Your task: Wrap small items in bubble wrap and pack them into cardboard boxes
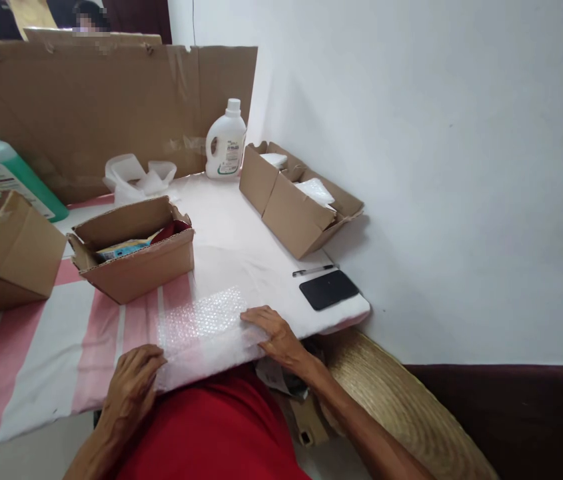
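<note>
A sheet of clear bubble wrap (204, 316) lies at the near edge of the table, its front part folded or doubled toward me. My left hand (134, 377) grips the left side of the sheet with curled fingers. At the right side, my right hand (275, 333) is closed on the sheet, fingers on top and the thumb lower down near the table edge. Just beyond the wrap stands an open cardboard box (141, 268) with colourful packets inside.
A black phone (328, 290) and a pen (312, 271) lie to the right. Behind them is a divided cardboard box (288, 207) with wrapped items. Further back stand a white jug (226, 143), crumpled plastic (136, 179) and a cardboard screen (126, 100). Another box (21, 257) and a green bottle (11, 170) are left.
</note>
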{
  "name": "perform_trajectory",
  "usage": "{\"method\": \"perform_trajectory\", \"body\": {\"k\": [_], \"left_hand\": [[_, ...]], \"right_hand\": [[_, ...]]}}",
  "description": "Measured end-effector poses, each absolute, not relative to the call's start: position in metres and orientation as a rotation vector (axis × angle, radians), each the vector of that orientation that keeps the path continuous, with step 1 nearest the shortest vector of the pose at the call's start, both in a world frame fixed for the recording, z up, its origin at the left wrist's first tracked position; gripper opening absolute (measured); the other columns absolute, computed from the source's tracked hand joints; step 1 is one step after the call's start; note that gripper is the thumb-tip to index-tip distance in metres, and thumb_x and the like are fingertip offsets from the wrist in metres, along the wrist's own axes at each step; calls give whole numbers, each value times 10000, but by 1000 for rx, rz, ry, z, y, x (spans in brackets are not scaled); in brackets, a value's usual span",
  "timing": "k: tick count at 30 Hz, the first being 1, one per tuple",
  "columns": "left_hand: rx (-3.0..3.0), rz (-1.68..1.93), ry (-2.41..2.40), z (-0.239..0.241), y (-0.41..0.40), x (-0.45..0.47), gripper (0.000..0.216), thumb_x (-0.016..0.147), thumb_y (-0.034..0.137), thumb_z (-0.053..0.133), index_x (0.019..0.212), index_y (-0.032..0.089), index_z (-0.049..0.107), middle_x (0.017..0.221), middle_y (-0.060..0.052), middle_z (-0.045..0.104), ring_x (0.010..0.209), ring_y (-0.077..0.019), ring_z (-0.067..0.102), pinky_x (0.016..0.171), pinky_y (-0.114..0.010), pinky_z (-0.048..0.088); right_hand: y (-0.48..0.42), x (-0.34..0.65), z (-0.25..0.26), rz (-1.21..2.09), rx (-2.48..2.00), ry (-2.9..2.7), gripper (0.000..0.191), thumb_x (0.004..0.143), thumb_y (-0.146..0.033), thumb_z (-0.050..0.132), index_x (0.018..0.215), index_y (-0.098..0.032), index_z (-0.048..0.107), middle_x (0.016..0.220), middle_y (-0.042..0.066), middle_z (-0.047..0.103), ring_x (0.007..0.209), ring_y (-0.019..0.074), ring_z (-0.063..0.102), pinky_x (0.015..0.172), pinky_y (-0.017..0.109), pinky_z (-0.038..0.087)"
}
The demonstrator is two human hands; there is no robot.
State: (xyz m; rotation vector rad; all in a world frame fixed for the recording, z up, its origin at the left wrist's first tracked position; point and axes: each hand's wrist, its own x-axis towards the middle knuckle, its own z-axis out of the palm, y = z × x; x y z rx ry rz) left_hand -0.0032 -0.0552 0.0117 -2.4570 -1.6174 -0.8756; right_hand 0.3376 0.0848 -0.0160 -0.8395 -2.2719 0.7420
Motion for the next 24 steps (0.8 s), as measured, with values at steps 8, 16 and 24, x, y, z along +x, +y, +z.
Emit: {"method": "perform_trajectory", "body": {"k": [8, 16, 24], "left_hand": [[-2186, -990, -2000, -2, -43, 5, 205, 946, 380, 569, 858, 230, 676, 919, -54, 681, 887, -221, 631, 784, -368, 511], [-1925, -1016, -2158, 3, -40, 18, 233, 952, 419, 558, 1017, 210, 639, 1021, -90, 669, 973, -268, 612, 869, -446, 514], [-2329, -687, -1707, 3, -47, 39, 540, 951, 273, 557, 1481, 247, 461, 1449, -123, 587, 1374, -284, 513, 1114, -425, 401]], "right_hand": [[99, 300, -8, 761, -1323, -1846, 392, 933, -534, 635, 701, -218, 629, 693, 11, 626, 660, 183, 577, 652, 307, 476], [98, 292, -6, 568, -1389, -1770, 348, 1000, -529, 530, 929, -204, 632, 862, 63, 658, 787, 220, 612, 756, 354, 524], [40, 261, 1, 253, -886, -2329, 549, 1029, -446, 494, 1457, -102, 478, 1437, 195, 574, 1384, 308, 472, 1150, 486, 393]]}}
